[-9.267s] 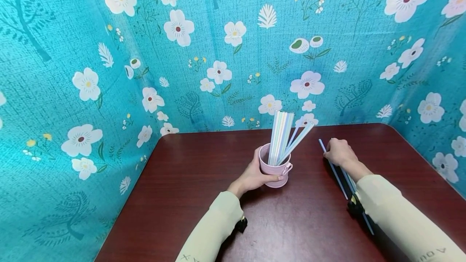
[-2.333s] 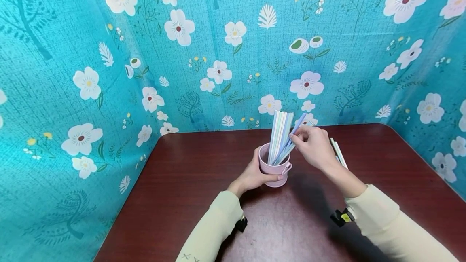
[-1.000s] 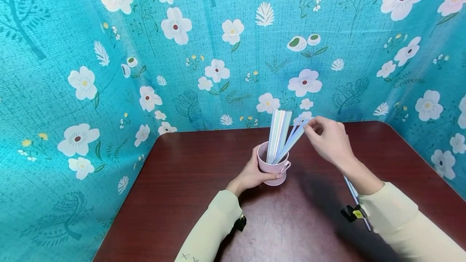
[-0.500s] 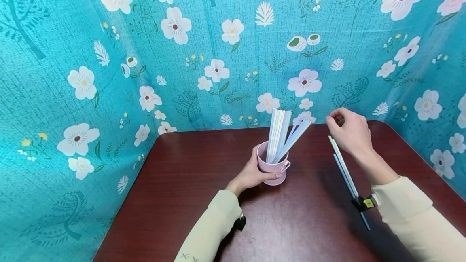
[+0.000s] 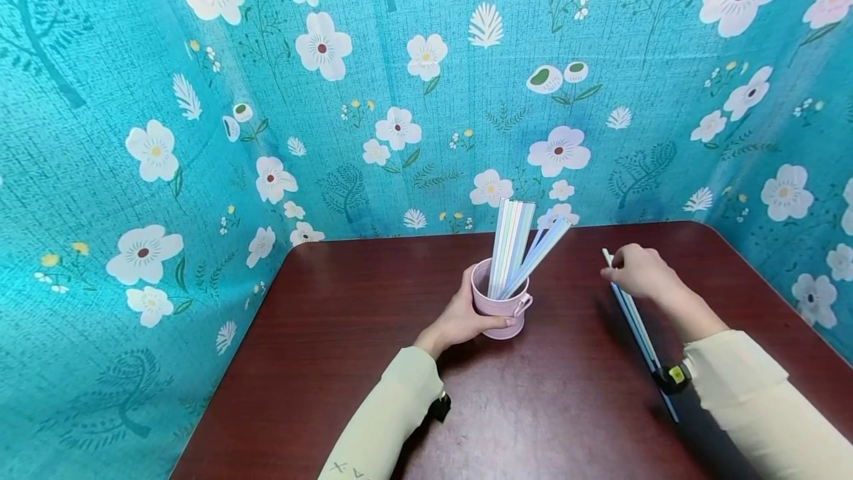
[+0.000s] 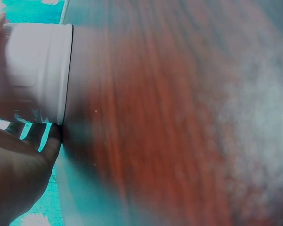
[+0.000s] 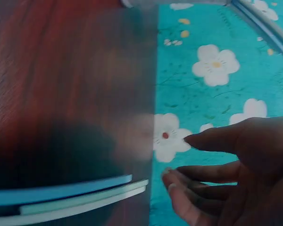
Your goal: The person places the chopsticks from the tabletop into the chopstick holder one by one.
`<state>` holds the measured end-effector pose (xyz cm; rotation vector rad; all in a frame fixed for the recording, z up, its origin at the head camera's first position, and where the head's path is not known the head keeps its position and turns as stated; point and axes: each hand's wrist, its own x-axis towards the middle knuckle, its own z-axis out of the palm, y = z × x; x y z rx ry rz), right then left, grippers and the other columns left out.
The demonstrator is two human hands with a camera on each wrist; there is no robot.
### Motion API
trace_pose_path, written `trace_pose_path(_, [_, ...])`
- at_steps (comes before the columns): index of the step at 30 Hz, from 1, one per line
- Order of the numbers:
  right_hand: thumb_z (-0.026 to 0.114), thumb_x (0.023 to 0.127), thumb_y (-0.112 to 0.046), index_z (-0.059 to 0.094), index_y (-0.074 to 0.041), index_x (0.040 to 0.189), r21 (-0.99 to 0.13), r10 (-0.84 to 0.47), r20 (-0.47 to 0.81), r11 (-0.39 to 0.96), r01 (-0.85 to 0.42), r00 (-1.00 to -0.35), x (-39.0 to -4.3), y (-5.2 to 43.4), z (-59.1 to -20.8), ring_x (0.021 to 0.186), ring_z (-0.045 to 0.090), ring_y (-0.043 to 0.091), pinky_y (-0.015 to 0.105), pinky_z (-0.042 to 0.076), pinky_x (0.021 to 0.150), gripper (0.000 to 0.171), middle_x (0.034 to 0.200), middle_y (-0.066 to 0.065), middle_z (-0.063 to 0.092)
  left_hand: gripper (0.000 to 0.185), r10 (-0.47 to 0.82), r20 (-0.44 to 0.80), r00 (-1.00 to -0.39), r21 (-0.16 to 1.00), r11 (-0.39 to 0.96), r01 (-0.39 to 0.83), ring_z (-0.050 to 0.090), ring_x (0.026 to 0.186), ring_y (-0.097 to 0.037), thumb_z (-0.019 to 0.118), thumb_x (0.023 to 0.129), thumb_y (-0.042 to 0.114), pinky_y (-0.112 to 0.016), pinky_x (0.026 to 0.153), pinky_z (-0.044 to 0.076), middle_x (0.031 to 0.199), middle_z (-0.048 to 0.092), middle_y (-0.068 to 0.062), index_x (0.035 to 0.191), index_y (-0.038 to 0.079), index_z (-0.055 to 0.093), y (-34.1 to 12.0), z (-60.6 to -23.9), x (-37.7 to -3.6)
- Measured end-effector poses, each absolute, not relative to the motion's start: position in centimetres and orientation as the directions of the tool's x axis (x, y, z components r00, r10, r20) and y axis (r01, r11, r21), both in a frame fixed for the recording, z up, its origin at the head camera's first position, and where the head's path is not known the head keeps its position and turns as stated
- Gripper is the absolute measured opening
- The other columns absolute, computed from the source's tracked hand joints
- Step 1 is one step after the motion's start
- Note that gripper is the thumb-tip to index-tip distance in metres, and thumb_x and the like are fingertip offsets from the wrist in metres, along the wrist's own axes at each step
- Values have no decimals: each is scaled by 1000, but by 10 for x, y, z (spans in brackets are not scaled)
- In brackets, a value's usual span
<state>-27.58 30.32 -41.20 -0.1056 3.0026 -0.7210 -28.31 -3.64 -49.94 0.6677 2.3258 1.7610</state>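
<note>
Item: small pink metal cup with a side handle, upright at the centre of the frame on a dark red-brown wooden tabletop. Contents: a bundle of pastel plastic straws, most upright, a few leaning toward the right.

Left hand: wrapped round the cup's left side, thumb across its front, steadying it. The left wrist view shows the cup's wall against the palm.

Right hand: right of centre, lowered over the far end of two loose pastel straws, one blue and one pale green, which lie flat on the table running toward the lower right. In the right wrist view the fingers hang loosely bent just beside the straws, not closed on them; contact cannot be confirmed.

Step, as judged: picking up a loose straw for the cup. Next move calls for a fingertip pinch on one thin straw, lifting it clear of its neighbour.

Surround: turquoise cloth backdrop printed with white flowers.
</note>
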Motion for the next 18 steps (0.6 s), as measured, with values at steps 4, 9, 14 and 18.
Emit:
trace_pose_path(4, [66, 95, -16, 67, 6, 89, -418, -66, -161, 909, 8, -985, -274, 308, -421, 67, 56, 24, 37, 46, 57, 23, 75, 12, 61, 109, 431, 157, -889, 938, 217, 271, 48, 131, -11, 95, 72, 17, -38, 114, 35, 146, 48, 8, 154, 33, 25, -36, -494, -280])
trace_pose_path(9, [67, 91, -13, 62, 1, 84, -393, -55, -260, 918, 54, -964, -272, 313, -431, 64, 56, 22, 36, 46, 55, 17, 72, 10, 57, 107, 423, 183, -888, 931, 215, 294, 49, 132, -16, 93, 73, 8, -39, 115, 35, 147, 50, -3, 156, 21, 26, -35, -481, -271])
trace_pose_path(14, [69, 88, -10, 64, 4, 88, -397, -73, -274, 917, 44, -959, -273, 316, -439, 66, 58, 23, 36, 48, 56, 16, 75, 12, 59, 106, 419, 171, -892, 931, 226, 285, 50, 132, -18, 92, 73, 5, -38, 114, 35, 147, 50, -5, 156, 18, 27, -36, -472, -266])
trace_pose_path(18, [67, 88, -7, 63, 3, 85, -411, -81, -270, 911, 39, -959, -271, 313, -441, 64, 58, 23, 35, 48, 54, 12, 74, 12, 58, 106, 417, 165, -894, 934, 224, 277, 50, 131, -18, 91, 73, 4, -38, 114, 36, 147, 50, -4, 156, 19, 27, -36, -470, -265])
